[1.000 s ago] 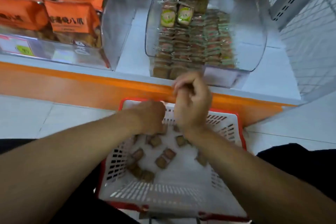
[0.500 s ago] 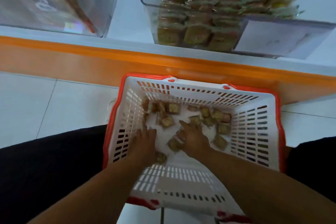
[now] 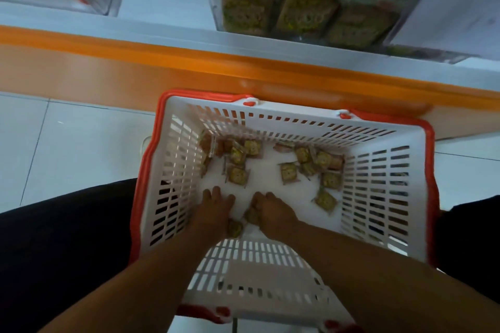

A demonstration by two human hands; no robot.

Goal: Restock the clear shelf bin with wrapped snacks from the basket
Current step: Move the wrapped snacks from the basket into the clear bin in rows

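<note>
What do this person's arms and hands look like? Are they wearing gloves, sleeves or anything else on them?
Both arms are bare along all of their visible length: no sleeves show. The left hand and the right hand are bare too, with no gloves. No watch, ring or bracelet can be seen, though the picture is dim. The only clothing in view is dark fabric over the legs on either side.

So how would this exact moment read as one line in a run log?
stage: gathering | left hand: down in basket, grip unclear | right hand: on wrapped snacks, grip unclear | clear shelf bin: partly stocked
</note>
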